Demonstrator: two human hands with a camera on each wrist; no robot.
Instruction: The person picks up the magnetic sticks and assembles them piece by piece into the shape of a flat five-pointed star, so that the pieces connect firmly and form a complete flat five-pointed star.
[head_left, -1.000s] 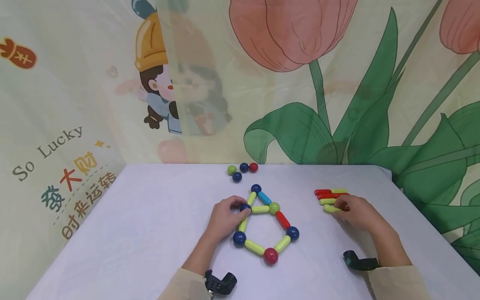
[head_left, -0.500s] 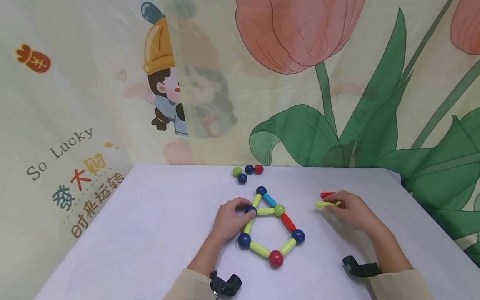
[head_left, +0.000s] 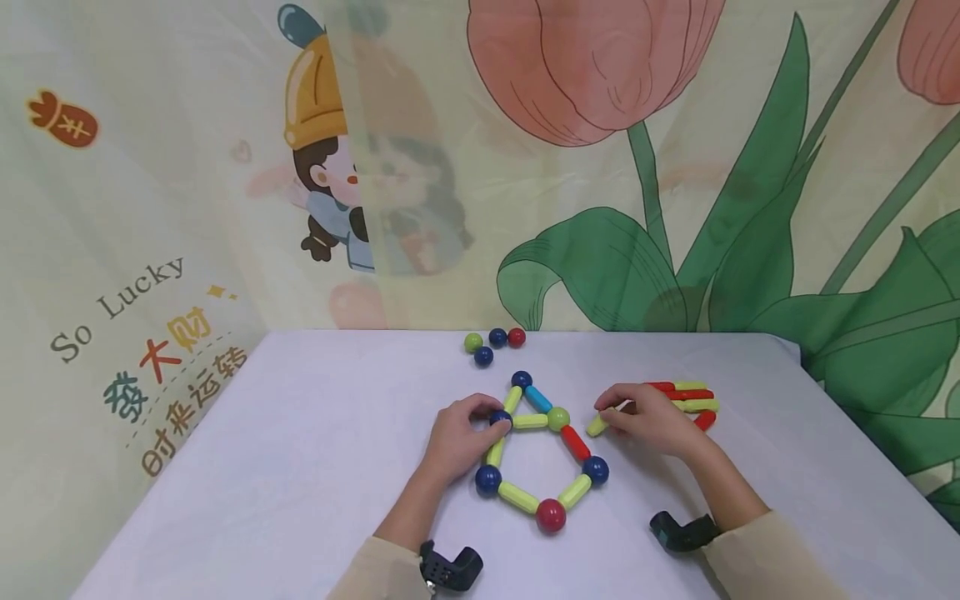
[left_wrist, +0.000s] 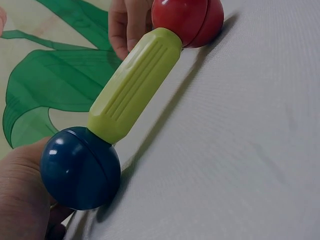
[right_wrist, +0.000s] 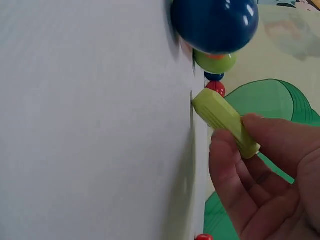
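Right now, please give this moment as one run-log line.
left hand: pinches blue ball of figure | right hand: holds yellow-green stick | spare sticks: behind right hand

The surface [head_left: 300, 467] is white. The toy shape [head_left: 542, 450] has dark blue balls, one red ball [head_left: 551, 515] and one green ball [head_left: 557, 418], joined by yellow-green, light blue and red sticks. The stick [head_left: 597, 426] in the right hand [head_left: 652, 421] is yellow-green with fine lines. The curtain [head_left: 675, 167] is cream with pink tulips and green leaves.
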